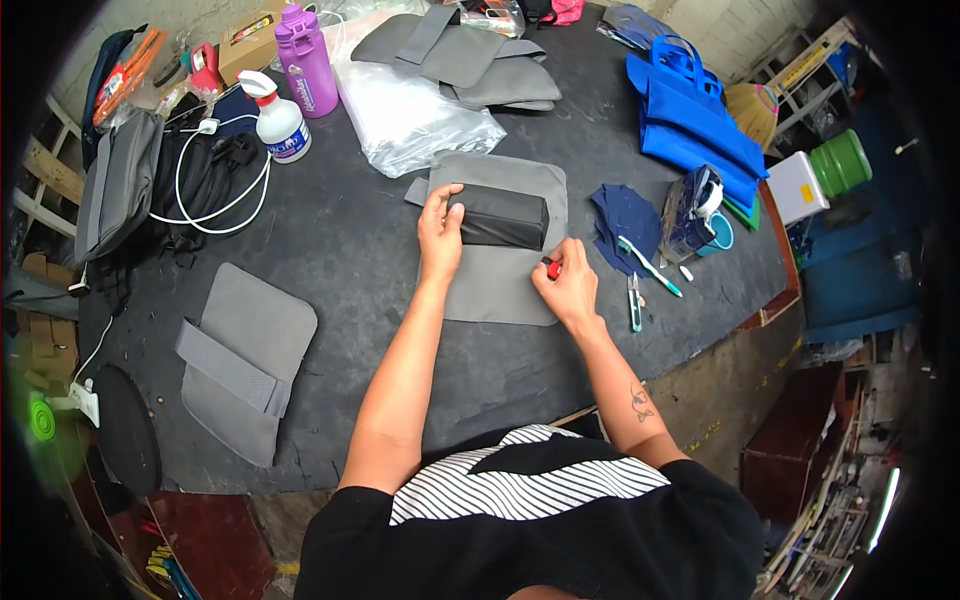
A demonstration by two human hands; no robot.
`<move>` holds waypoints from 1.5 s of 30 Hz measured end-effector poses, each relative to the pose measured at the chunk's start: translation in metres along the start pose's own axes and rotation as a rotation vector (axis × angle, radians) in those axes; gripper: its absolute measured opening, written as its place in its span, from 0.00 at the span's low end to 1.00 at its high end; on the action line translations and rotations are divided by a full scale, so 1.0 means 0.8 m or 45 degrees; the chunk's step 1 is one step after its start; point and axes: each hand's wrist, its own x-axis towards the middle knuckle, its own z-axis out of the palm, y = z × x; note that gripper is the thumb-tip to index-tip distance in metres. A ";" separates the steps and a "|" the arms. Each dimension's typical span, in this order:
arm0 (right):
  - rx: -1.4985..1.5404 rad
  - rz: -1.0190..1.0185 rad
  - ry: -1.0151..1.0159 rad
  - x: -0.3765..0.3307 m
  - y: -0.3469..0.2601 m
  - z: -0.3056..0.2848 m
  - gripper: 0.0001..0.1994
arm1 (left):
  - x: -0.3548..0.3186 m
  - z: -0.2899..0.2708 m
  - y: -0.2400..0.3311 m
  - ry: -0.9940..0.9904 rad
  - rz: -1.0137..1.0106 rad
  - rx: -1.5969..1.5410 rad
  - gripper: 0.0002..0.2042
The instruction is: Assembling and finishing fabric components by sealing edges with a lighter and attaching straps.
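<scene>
A black box-shaped fabric piece (508, 218) lies across a grey fabric panel (500, 290) on the dark table. Its left end is held by my left hand (440, 232), thumb on top and fingers around the edge. Just below the piece's right end, my right hand (570, 285) is closed on a small red and black object (552, 267), mostly hidden by the fingers. To the right lie teal-handled thread snips (635, 303), a teal and white brush-like tool (650, 267) and dark blue fabric scraps (622, 222).
Another grey panel with a strap (250, 355) lies at the left. Grey panels (460, 60) rest on clear plastic (400, 120) at the back. A spray bottle (283, 125), purple bottle (306, 62), white cable (215, 230), blue bags (690, 120) and clear container (690, 210) stand around.
</scene>
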 end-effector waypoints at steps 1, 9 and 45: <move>0.020 0.000 0.034 0.001 0.002 0.005 0.13 | 0.000 -0.002 -0.002 0.011 0.023 -0.105 0.13; 0.096 0.051 0.139 0.003 -0.003 0.008 0.12 | 0.003 -0.014 0.010 -0.087 -0.148 -0.324 0.13; 0.865 -0.111 0.082 0.021 -0.046 -0.064 0.11 | -0.023 -0.038 0.085 -0.034 -0.279 -0.664 0.19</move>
